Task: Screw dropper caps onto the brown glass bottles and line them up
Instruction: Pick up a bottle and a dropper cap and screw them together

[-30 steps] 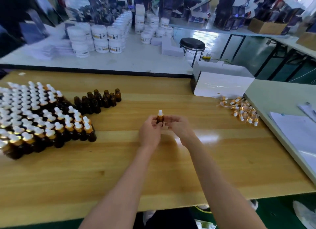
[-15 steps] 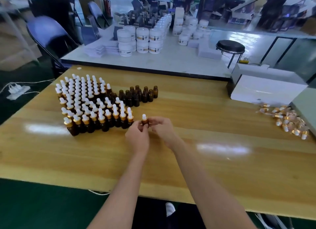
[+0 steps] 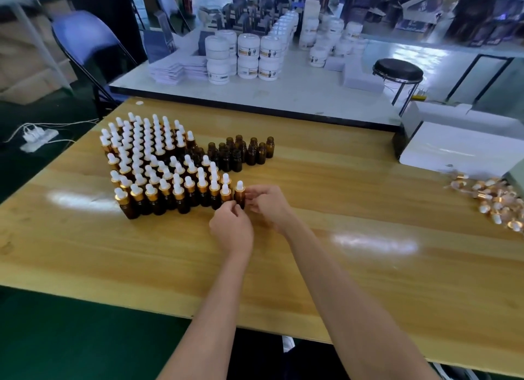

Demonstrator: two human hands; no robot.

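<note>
A capped bottle (image 3: 240,197), brown glass with a gold collar and white bulb, stands upright at the three o'clock end of the front row, pinched by the left hand (image 3: 231,228) and right hand (image 3: 268,206). The capped block (image 3: 158,167) stands in rows at the table's (image 3: 312,266) ten o'clock. Uncapped bottles (image 3: 241,152) cluster upright at the block's two o'clock. Loose caps (image 3: 493,199) lie heaped at the table's three o'clock.

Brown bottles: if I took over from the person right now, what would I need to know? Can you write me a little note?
Left hand: pinches the held bottle low down.
Right hand: pinches its side.
The held bottle, cap on, is at the right end of the front row of the capped block on the wooden table.
Done: many bottles capped and lined up.
Left: let go, then fit the uncapped bottles behind the block with the loose dropper caps at the table's right.
</note>
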